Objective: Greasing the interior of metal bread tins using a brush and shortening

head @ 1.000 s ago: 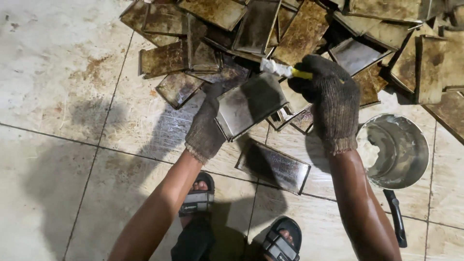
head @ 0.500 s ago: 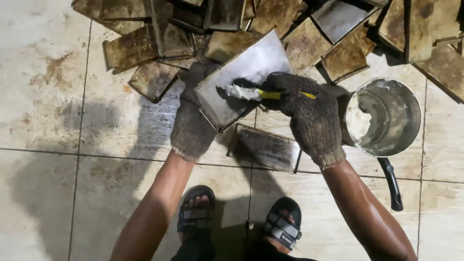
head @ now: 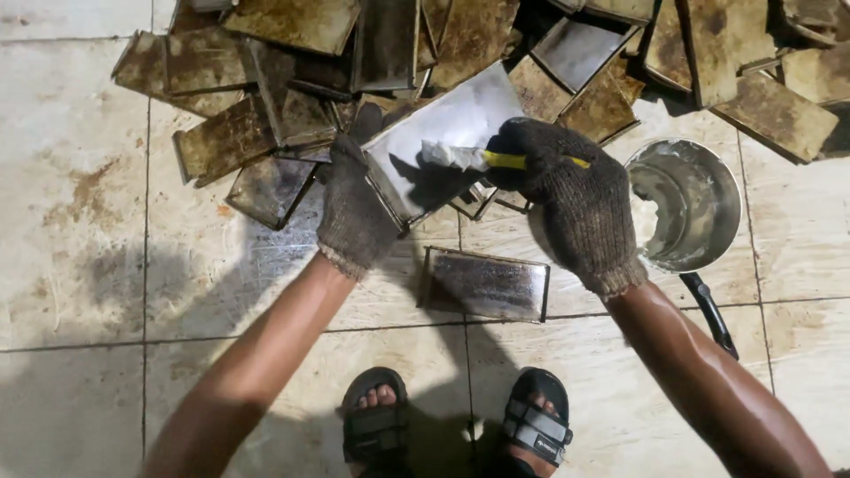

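A rectangular metal tray (head: pixel 447 142) is held tilted above the tiled floor (head: pixel 80 239), its pale inner face turned up toward the camera. The left hand (head: pixel 354 208), in a dark knit glove, is closed around the tray's lower left edge, fingers wrapped under it. The right hand (head: pixel 571 199), gloved the same way, is clenched around a brush (head: pixel 469 158) with a yellow handle; the white bristles touch the tray's inner face near its middle.

Just below the tray, a second tray (head: pixel 485 285) lies flat on the floor between the forearms. To the right, close beside the right hand, stands a round metal pot (head: pixel 699 199) with white paste inside and a black handle pointing down. Behind the held tray, a heap of stained brown trays (head: pixel 266 124) spreads across the top of the view. Two sandalled feet (head: pixel 456 425) stand at the bottom edge.
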